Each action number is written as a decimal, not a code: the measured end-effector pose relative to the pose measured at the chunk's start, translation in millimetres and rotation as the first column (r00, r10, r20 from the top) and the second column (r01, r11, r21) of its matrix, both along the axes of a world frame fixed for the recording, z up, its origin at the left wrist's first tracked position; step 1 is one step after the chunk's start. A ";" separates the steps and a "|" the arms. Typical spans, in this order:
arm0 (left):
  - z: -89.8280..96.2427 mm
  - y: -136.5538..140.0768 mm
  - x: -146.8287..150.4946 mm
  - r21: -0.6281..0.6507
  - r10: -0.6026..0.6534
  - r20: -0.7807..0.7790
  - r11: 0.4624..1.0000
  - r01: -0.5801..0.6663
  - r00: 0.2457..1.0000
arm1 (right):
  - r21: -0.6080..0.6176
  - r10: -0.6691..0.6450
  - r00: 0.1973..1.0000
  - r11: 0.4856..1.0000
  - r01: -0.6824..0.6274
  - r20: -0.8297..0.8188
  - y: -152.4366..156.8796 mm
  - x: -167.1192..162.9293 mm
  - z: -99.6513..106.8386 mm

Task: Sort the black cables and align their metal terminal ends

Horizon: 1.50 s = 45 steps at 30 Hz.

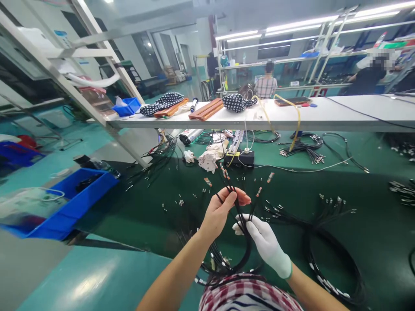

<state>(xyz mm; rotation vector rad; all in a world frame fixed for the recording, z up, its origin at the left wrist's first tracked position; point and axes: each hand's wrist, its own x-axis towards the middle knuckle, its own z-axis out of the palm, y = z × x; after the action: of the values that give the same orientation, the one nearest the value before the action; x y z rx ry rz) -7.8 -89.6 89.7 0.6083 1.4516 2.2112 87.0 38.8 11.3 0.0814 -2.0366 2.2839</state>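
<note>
My bare left hand [218, 212] pinches several thin black cables near their ends, thumb against fingers. The cable tips, with small orange-and-clear pieces on them, stick up past the fingers. Lower and to the right, my right hand [267, 244], in a white glove with a green cuff, closes round the same black cables [249, 248]. One tip with an orange piece [259, 191] points up from between the gloved fingers. Below the hands the cables curve in a loop towards my body, beside more black cables with white labels.
A coiled bundle of black cables [337, 246] lies on the green table at the right. Behind the hands are a black power box [240, 159] and white cloths [212, 156]. A blue bin [94, 194] sits at the left edge. A white shelf [207, 123] spans the back; two people sit beyond.
</note>
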 end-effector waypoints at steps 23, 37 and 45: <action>22.7 -2.2 10.1 -0.389 -0.089 -0.316 0.920 -0.043 0.945 | 0.845 0.045 0.904 0.378 0.378 -0.425 12.5 -21.8 69.6; 6.8 8.9 13.6 -0.105 0.030 -0.021 0.994 -0.032 0.999 | 0.976 0.176 0.966 0.139 0.166 -0.190 22.3 -9.3 64.5; 5.2 10.9 16.2 -0.017 -0.089 0.002 0.996 0.089 0.996 | 0.806 0.049 0.979 0.577 0.135 -0.199 67.1 -26.7 117.9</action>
<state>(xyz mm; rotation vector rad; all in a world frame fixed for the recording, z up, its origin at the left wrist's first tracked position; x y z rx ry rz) 8.5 -78.7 95.0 0.6536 1.4134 2.1286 60.3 105.9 129.2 0.2952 -2.7233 1.0263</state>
